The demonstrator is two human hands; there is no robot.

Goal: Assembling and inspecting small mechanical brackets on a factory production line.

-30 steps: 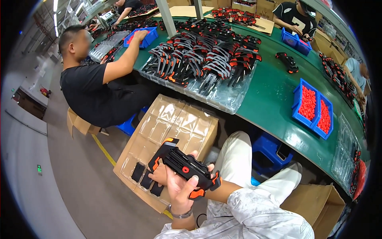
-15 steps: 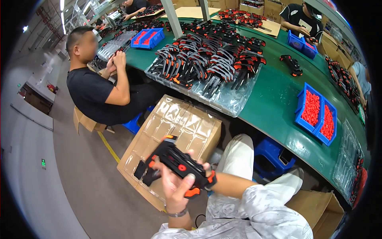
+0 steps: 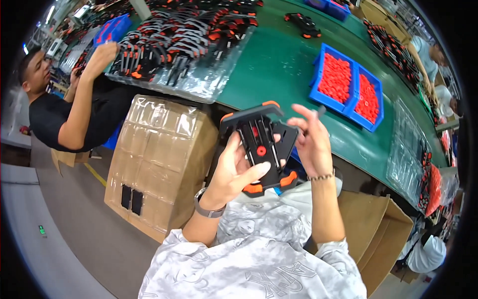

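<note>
While the left hand (image 3: 234,172) grips a black plastic holder with orange tips (image 3: 260,147) from its left side, thumb across the lower face, the right hand (image 3: 309,139) touches its right edge with fingers loosely spread, above the person's lap, near the green table (image 3: 284,70)

My left hand (image 3: 234,172) grips a black holder with orange tips (image 3: 259,147), thumb across its lower face, while my right hand (image 3: 308,139) touches its right edge with fingers spread. Beyond it lie a taped cardboard box (image 3: 159,159) and the green table (image 3: 279,65) with blue bins of red parts (image 3: 348,84).
</note>
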